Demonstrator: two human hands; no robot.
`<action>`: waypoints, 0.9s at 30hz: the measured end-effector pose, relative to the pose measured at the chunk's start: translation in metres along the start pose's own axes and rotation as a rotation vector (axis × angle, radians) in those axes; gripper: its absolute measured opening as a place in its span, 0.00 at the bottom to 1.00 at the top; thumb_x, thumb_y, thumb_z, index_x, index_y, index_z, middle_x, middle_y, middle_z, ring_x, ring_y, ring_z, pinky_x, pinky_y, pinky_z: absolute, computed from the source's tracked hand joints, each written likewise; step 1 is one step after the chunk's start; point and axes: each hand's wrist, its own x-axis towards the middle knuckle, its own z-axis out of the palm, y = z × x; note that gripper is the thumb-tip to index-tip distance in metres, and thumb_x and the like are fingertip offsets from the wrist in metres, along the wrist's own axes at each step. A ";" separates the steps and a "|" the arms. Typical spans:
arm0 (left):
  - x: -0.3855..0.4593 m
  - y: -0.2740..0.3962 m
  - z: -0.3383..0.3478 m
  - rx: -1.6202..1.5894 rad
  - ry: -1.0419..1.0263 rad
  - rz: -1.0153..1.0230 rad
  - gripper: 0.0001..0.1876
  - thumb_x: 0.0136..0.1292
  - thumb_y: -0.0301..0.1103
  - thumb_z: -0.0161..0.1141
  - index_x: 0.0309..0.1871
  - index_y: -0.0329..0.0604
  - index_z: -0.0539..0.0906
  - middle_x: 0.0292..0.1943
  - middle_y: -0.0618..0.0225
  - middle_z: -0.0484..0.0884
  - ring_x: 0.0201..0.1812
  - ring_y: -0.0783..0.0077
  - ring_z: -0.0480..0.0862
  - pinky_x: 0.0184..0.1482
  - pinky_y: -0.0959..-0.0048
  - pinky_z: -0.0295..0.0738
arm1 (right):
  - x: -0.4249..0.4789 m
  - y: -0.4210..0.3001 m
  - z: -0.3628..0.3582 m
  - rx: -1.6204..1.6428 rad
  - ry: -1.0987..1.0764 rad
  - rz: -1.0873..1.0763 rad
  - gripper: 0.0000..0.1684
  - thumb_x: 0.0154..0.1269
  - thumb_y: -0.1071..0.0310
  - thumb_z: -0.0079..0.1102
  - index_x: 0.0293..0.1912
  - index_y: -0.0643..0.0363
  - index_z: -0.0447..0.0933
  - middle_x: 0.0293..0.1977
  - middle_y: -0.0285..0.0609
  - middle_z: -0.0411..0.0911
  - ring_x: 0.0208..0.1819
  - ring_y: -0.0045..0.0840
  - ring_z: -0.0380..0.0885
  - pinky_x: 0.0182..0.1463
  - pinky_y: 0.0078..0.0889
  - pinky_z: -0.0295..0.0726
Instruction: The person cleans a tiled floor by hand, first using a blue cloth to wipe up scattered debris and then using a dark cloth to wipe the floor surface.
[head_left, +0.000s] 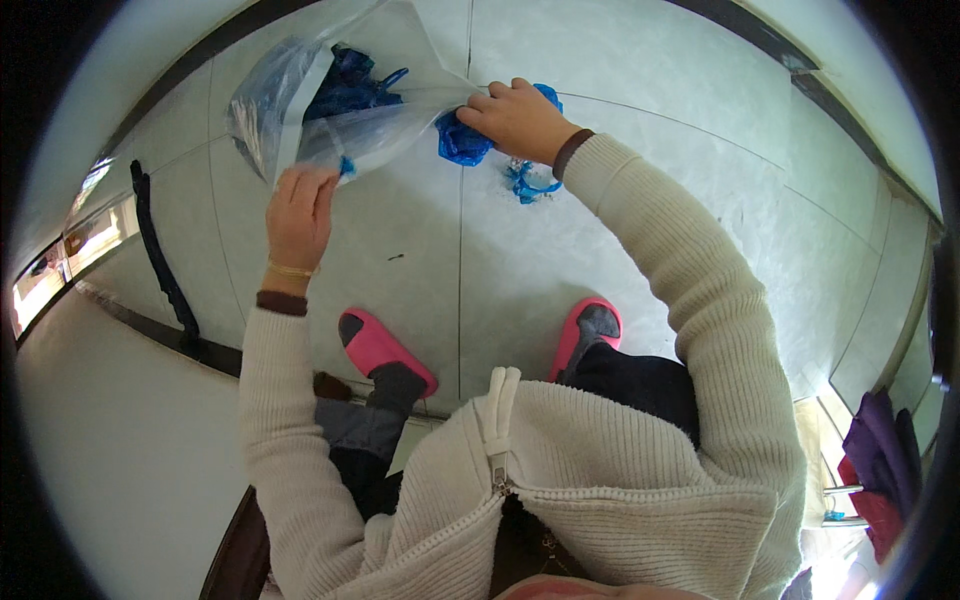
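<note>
A large clear plastic bag (382, 142) is stretched between my two hands above the tiled floor, with dark blue crumpled plastic (349, 86) showing in it. My left hand (300, 210) grips the bag's near left edge, beside a small blue piece (346, 166). At the bag's right end my right hand (521, 120) pinches the gathered plastic. Crumpled bright blue plastic (463, 142) shows below and behind that hand; whether the fingers also hold it I cannot tell. A torn blue plastic scrap (527, 187) lies among crumbly debris on the floor near my right wrist.
My feet in pink slippers (386, 345) stand on the pale tiles (405, 247). A small dark bit (395, 257) lies between. A long black strip (161, 255) is at the left, by a white panel (120, 420). Purple and red cloth (877, 450) hangs at the right.
</note>
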 end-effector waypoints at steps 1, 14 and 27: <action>0.013 0.002 0.004 0.007 0.052 0.024 0.09 0.62 0.24 0.59 0.46 0.39 0.79 0.42 0.60 0.80 0.43 0.58 0.79 0.46 0.69 0.74 | 0.000 0.000 0.001 0.002 -0.001 -0.001 0.17 0.58 0.69 0.61 0.48 0.48 0.74 0.42 0.34 0.78 0.48 0.30 0.76 0.46 0.35 0.75; 0.019 0.054 0.076 0.159 -0.177 0.170 0.18 0.58 0.36 0.62 0.52 0.50 0.78 0.39 0.66 0.77 0.38 0.62 0.78 0.39 0.67 0.73 | -0.094 0.082 -0.030 0.510 0.370 0.748 0.35 0.49 0.64 0.66 0.60 0.51 0.69 0.58 0.46 0.70 0.55 0.42 0.73 0.59 0.41 0.73; -0.069 0.104 0.172 -0.607 -0.070 -0.737 0.12 0.61 0.26 0.56 0.48 0.41 0.80 0.36 0.65 0.79 0.30 0.72 0.78 0.34 0.73 0.76 | -0.064 0.055 0.034 0.101 0.096 0.612 0.30 0.50 0.62 0.65 0.55 0.35 0.73 0.52 0.27 0.75 0.55 0.36 0.70 0.46 0.50 0.74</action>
